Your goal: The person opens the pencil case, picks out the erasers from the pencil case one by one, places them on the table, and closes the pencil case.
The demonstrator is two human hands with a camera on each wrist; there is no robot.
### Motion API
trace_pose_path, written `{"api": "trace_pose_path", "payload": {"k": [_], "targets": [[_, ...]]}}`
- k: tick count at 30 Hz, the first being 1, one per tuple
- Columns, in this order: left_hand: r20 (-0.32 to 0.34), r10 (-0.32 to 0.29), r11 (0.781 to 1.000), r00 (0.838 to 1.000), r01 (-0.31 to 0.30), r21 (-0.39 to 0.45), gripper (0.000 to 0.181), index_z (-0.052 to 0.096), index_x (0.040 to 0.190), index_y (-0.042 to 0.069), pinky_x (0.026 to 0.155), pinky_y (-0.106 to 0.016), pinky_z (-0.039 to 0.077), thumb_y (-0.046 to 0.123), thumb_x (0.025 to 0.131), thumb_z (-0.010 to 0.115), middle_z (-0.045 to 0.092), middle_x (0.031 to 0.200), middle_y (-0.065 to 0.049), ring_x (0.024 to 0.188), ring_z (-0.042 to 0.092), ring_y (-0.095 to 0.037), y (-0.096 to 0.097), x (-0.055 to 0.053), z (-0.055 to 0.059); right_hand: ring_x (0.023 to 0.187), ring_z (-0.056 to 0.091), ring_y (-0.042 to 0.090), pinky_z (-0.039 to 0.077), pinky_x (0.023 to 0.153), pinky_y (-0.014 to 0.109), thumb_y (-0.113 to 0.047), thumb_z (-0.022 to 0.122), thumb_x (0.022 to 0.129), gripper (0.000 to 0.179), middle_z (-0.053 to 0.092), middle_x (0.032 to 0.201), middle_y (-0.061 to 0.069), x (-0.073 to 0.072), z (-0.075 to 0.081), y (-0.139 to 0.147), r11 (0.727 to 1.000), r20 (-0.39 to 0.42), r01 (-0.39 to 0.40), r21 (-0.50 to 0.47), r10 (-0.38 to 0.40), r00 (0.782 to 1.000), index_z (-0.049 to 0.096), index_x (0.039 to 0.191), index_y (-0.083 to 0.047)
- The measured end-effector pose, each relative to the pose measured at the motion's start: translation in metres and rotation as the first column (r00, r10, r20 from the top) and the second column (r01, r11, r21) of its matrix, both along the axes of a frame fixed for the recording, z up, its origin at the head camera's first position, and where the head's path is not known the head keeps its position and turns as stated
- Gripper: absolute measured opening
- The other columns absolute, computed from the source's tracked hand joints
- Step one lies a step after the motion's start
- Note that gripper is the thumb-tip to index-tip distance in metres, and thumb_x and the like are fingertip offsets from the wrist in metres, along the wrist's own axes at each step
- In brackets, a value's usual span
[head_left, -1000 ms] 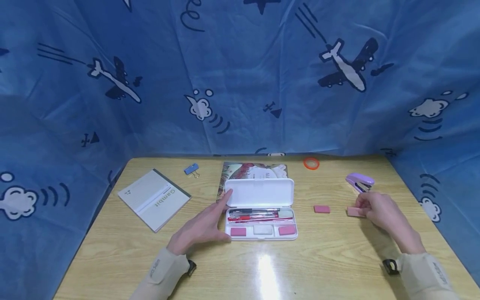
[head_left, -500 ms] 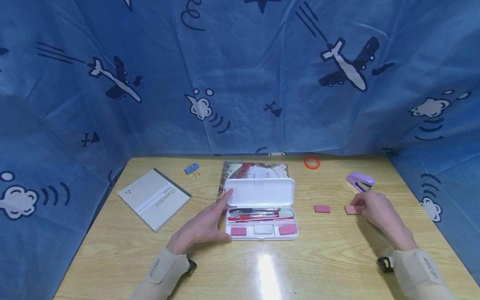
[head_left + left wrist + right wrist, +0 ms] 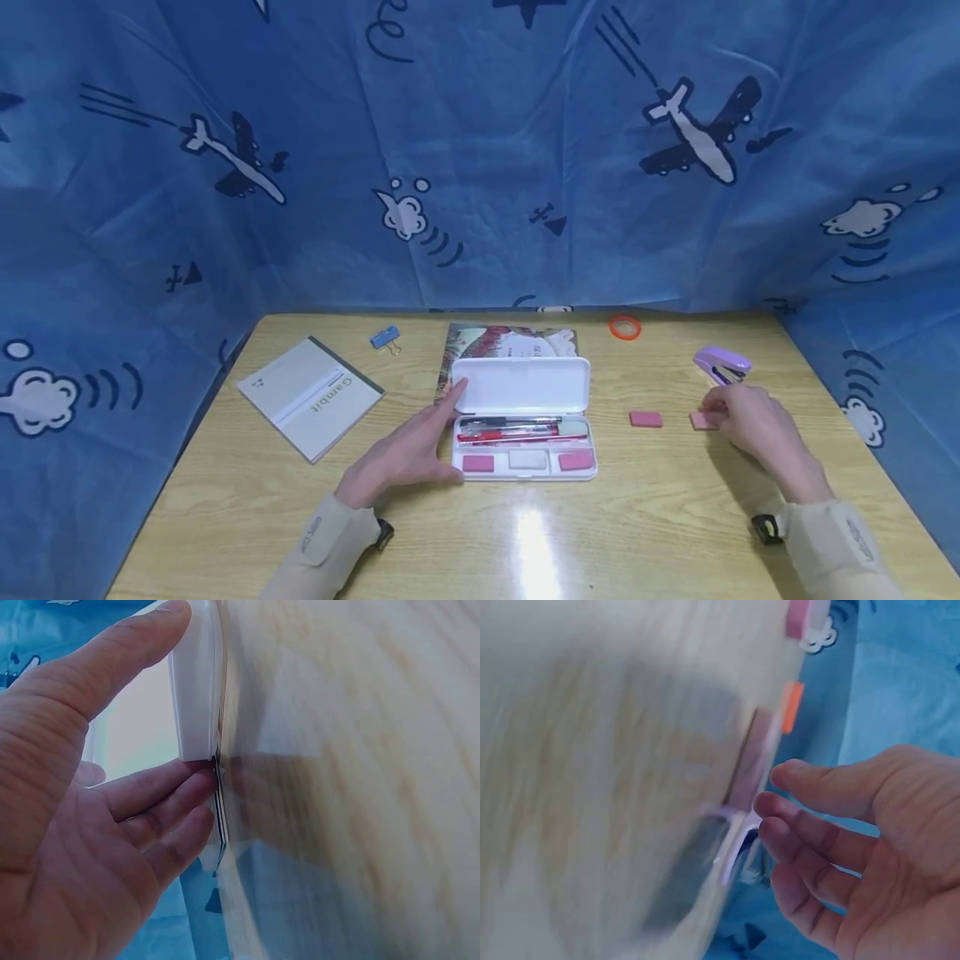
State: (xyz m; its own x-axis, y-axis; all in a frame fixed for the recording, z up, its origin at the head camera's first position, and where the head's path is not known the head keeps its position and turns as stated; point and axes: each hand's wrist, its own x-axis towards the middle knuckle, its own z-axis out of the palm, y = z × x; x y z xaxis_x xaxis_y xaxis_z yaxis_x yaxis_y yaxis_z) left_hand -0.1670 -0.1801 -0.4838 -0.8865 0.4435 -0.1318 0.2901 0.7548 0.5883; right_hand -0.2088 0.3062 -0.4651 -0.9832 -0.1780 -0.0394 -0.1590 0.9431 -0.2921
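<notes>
My left hand (image 3: 403, 454) spreads along the left end of an open white pencil case (image 3: 525, 477), thumb at its front edge and index finger beside the raised lid (image 3: 521, 386). In the left wrist view the thumb lies along the case's white wall (image 3: 196, 690). Pens (image 3: 510, 432), two pink erasers and a white eraser (image 3: 527, 459) sit in its compartments. Over at the right, my right hand (image 3: 753, 421) hovers at a pale pink eraser (image 3: 702, 421) lying on the table. In the right wrist view the fingertips stand just beside that eraser (image 3: 750, 761), loosely bent.
Left of the pale one lies a darker pink eraser (image 3: 646, 419). A purple stapler (image 3: 722, 363) sits just behind the right hand, an orange tape ring (image 3: 624, 327) at the back. A picture booklet (image 3: 502, 342) lies behind the case; a notebook (image 3: 311, 398) and blue binder clip (image 3: 386, 337) are left.
My right hand has shifted slightly left with the pale pink eraser, which now lies nearer the other loose one. The left hand and pencil case stay put.
</notes>
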Motion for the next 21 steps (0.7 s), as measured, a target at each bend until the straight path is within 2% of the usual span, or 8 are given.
{"api": "trace_pose_path", "payload": {"k": [7,12,16,21], "targets": [[-0.006,-0.004,1.000,1.000,0.004,0.004,0.134,-0.008,0.163,0.038,0.121,-0.050,0.037,0.034,0.073,0.091,0.053,0.153,-0.008,0.147,0.042,-0.030,0.000,0.000,0.000,0.090,0.071,0.038,0.057,0.075,0.056,-0.001,0.068,0.082,0.025,0.077,0.098,0.018,0.006,0.014,-0.030,0.991,-0.099,-0.126,-0.050,0.121,0.988,0.076,0.105,0.000],[-0.010,-0.010,1.000,1.000,0.011,0.010,0.133,-0.007,0.163,0.037,0.121,-0.050,0.037,0.034,0.073,0.092,0.053,0.152,-0.008,0.147,0.042,-0.029,0.000,0.000,-0.001,0.087,0.071,0.030,0.059,0.076,0.050,-0.003,0.072,0.085,0.020,0.078,0.096,0.013,0.009,0.020,-0.058,0.980,-0.143,-0.185,-0.072,0.173,0.975,0.077,0.104,-0.001],[-0.013,-0.012,1.000,1.000,0.012,0.009,0.133,-0.007,0.163,0.037,0.121,-0.049,0.037,0.033,0.073,0.092,0.054,0.152,-0.008,0.147,0.042,-0.029,0.000,0.000,-0.002,0.079,0.071,0.023,0.058,0.070,0.044,-0.008,0.078,0.083,0.016,0.077,0.089,0.007,0.010,0.021,-0.081,0.969,-0.183,-0.238,-0.070,0.222,0.958,0.078,0.099,-0.006],[-0.013,-0.011,1.000,1.000,0.011,0.006,0.133,-0.007,0.163,0.037,0.121,-0.050,0.037,0.034,0.073,0.092,0.052,0.154,-0.008,0.148,0.040,-0.030,0.001,0.000,-0.001,0.075,0.071,0.018,0.059,0.067,0.040,-0.001,0.074,0.080,0.019,0.078,0.088,0.004,0.014,0.017,-0.109,0.952,-0.206,-0.299,-0.071,0.280,0.938,0.079,0.097,-0.008]]}}
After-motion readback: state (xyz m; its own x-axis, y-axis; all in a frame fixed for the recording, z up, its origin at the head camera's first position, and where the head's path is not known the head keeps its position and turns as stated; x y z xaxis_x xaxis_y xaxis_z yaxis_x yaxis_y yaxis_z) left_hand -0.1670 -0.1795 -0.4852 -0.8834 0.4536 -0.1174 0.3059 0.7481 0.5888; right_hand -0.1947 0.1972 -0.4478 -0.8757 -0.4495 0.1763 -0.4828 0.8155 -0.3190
